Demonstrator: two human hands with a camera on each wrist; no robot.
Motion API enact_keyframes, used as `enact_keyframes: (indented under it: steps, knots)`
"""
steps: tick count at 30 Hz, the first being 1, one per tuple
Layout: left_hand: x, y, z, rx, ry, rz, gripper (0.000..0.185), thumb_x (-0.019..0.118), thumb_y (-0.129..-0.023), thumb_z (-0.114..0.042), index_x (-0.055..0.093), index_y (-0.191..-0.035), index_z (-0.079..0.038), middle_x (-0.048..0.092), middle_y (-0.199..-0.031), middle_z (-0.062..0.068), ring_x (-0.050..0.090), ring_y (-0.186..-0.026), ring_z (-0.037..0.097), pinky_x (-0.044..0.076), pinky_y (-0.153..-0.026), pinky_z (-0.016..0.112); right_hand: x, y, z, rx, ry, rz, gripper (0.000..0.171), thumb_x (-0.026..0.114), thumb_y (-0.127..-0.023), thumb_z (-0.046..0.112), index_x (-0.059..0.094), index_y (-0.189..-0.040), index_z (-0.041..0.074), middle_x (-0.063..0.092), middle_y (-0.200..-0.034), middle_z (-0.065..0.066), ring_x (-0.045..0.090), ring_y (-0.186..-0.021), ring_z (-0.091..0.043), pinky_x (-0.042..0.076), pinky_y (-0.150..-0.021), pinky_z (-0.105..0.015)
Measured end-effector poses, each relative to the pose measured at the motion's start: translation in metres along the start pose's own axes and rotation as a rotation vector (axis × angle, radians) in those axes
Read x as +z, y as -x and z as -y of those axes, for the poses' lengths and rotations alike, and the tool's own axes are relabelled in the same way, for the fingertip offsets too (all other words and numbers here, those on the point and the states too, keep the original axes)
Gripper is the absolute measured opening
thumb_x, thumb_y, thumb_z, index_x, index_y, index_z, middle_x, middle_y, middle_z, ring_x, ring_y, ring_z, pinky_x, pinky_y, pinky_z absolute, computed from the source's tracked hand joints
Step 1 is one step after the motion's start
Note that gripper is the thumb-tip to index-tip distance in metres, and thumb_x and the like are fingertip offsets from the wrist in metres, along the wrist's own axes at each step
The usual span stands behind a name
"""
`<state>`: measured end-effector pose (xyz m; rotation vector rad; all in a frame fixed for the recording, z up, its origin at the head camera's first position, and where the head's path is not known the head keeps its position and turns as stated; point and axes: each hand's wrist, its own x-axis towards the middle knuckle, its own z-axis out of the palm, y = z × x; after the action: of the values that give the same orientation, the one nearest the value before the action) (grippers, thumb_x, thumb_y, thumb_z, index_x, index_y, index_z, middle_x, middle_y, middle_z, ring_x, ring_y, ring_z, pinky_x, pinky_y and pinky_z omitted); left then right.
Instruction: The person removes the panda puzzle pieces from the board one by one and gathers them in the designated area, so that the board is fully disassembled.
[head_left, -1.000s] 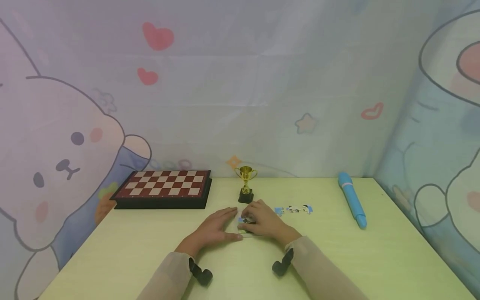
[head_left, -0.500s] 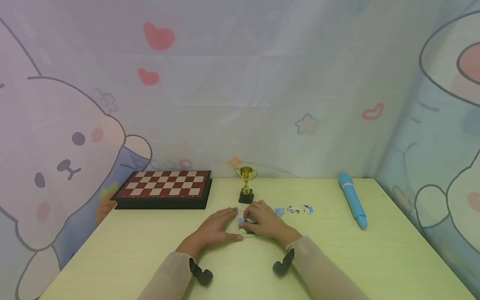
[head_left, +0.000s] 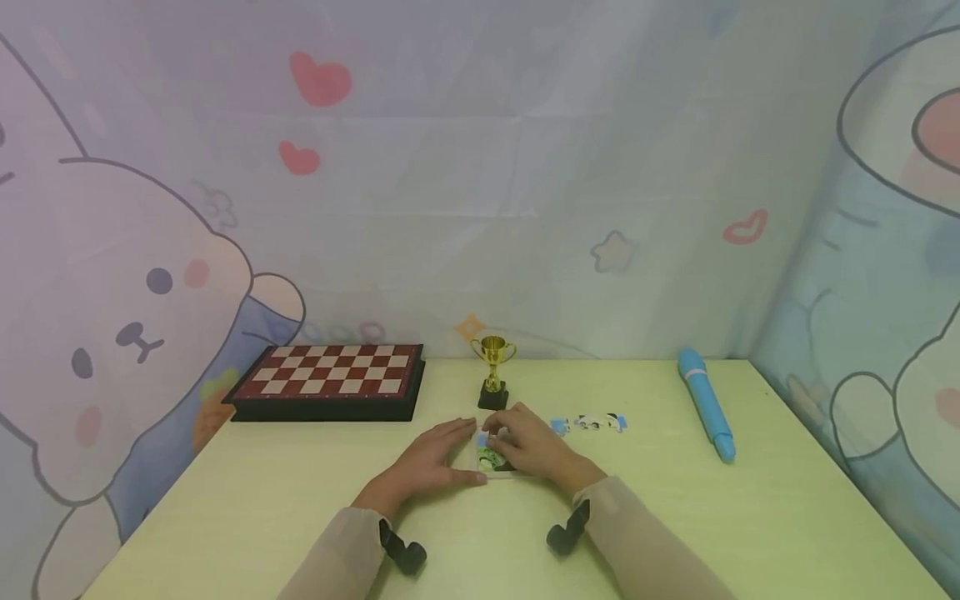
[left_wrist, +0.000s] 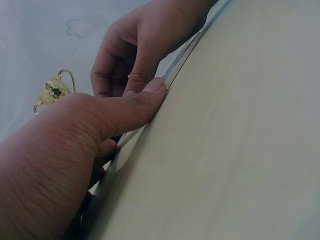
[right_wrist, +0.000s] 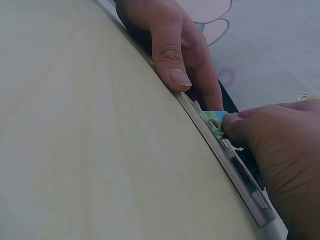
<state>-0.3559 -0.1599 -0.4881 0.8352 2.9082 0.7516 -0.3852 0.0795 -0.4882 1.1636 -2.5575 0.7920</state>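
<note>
A thin clear puzzle tray (head_left: 501, 473) lies flat at the middle of the yellow-green table (head_left: 262, 500). My left hand (head_left: 429, 461) rests on its left side, thumb (left_wrist: 145, 95) pressed straight along the near edge (right_wrist: 235, 165) and fingers stretched over the tray. My right hand (head_left: 534, 448) is over the tray's right part and pinches a small green and blue puzzle piece (right_wrist: 216, 119) at the fingertips (right_wrist: 231, 120), low on the tray. Most of the tray's face is hidden under both hands.
Several loose puzzle pieces (head_left: 589, 422) lie in a row just right of my right hand. A small gold trophy (head_left: 492, 371) stands right behind the hands. A chessboard box (head_left: 330, 380) sits back left, a fat blue pen (head_left: 705, 411) back right. Cartoon curtains wall the table.
My right hand's fingers have shifted slightly over the tray, and a green piece now shows between the two hands. The left hand has stayed in place.
</note>
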Motion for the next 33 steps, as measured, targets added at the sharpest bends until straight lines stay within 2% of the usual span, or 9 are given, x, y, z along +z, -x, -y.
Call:
enact_keyframes:
  steps: [3, 8, 13, 19, 24, 33]
  knots:
    - [0.0010, 0.0005, -0.0002, -0.001, 0.004, -0.009, 0.094, 0.068, -0.083, -0.068, 0.039, -0.156, -0.016, 0.034, -0.161, 0.000, 0.029, -0.148, 0.030, 0.026, -0.117, 0.057, 0.0001, 0.0010, -0.0011, -0.041, -0.001, 0.001, 0.022, 0.065, -0.100, 0.020, 0.067, -0.121, 0.014, 0.067, -0.107, 0.005, 0.050, -0.088, -0.012, 0.048, -0.074, -0.030]
    - [0.0001, -0.0011, -0.0003, 0.004, -0.002, -0.007, 0.093, 0.068, -0.084, -0.067, 0.039, -0.156, -0.016, 0.035, -0.161, 0.001, 0.029, -0.148, 0.030, 0.026, -0.117, 0.058, -0.0021, 0.0006, -0.0029, -0.089, -0.001, 0.013, 0.022, 0.064, -0.100, 0.016, 0.068, -0.121, 0.011, 0.069, -0.108, 0.001, 0.059, -0.090, -0.011, 0.053, -0.079, -0.032]
    - [-0.0018, -0.0035, -0.0009, 0.007, -0.002, -0.014, 0.094, 0.068, -0.083, -0.067, 0.039, -0.156, -0.016, 0.035, -0.161, 0.002, 0.029, -0.148, 0.031, 0.026, -0.117, 0.058, -0.0044, -0.0012, -0.0022, -0.079, -0.043, 0.014, 0.023, 0.067, -0.099, 0.017, 0.067, -0.121, 0.011, 0.068, -0.105, 0.003, 0.061, -0.085, -0.007, 0.054, -0.076, -0.028]
    - [-0.0007, -0.0019, -0.0008, 0.003, 0.004, -0.011, 0.094, 0.068, -0.082, -0.068, 0.039, -0.156, -0.017, 0.035, -0.161, 0.001, 0.029, -0.148, 0.029, 0.025, -0.118, 0.057, -0.0035, -0.0008, -0.0004, -0.044, -0.105, 0.041, 0.019, 0.068, -0.098, 0.021, 0.069, -0.114, 0.012, 0.066, -0.093, 0.010, 0.058, -0.076, -0.002, 0.053, -0.069, -0.023]
    - [0.0002, -0.0006, -0.0011, -0.003, 0.003, -0.010, 0.094, 0.068, -0.082, -0.069, 0.039, -0.156, -0.018, 0.035, -0.161, 0.000, 0.029, -0.148, 0.029, 0.026, -0.118, 0.057, -0.0027, 0.0000, 0.0000, -0.043, -0.120, 0.035, 0.010, 0.067, -0.099, 0.021, 0.067, -0.106, 0.014, 0.064, -0.085, 0.013, 0.056, -0.070, -0.002, 0.051, -0.065, -0.023]
    - [0.0010, 0.0000, 0.0001, -0.005, 0.001, -0.009, 0.095, 0.067, -0.082, -0.070, 0.039, -0.156, -0.018, 0.035, -0.161, 0.000, 0.028, -0.149, 0.029, 0.026, -0.118, 0.057, -0.0017, 0.0014, -0.0003, -0.013, -0.159, 0.016, 0.012, 0.064, -0.101, 0.028, 0.067, -0.105, 0.017, 0.063, -0.081, 0.014, 0.054, -0.065, -0.003, 0.050, -0.060, -0.024]
